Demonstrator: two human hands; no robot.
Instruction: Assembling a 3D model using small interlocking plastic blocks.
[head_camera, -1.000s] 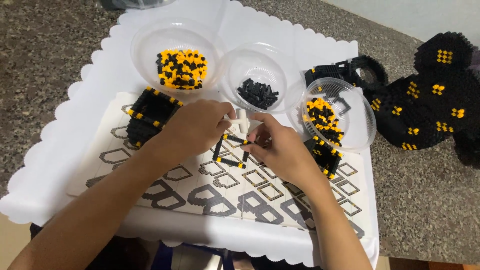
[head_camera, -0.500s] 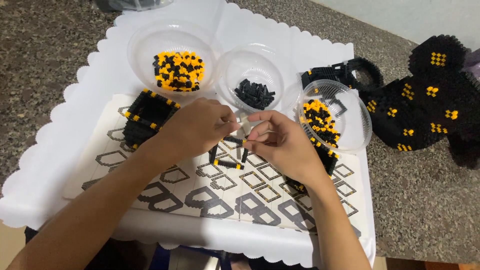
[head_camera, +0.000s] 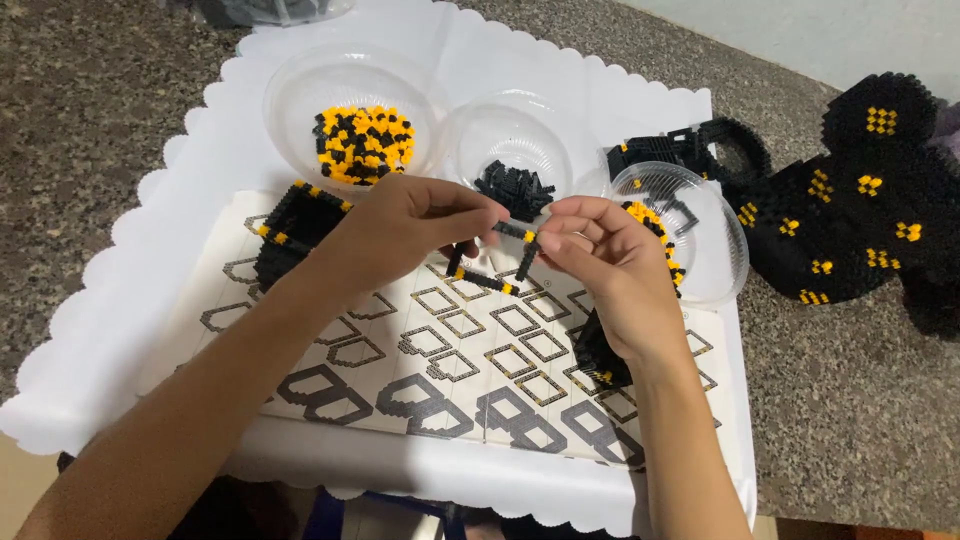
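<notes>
where white mat (head_camera: 130, 300) ends — speckled granite counter (head_camera: 100, 110).

Your hands work over a white paper sheet (head_camera: 150, 290) with a scalloped edge — matt and smooth. On it lies a printed instruction page (head_camera: 420, 350), also matt paper. The three round bowls (head_camera: 350, 75) are clear, glossy plastic. The tiny black and yellow bricks (head_camera: 362, 145) look like hard plastic with a studded surface. The countertop (head_camera: 90, 110) is speckled stone — grainy-looking.
</notes>
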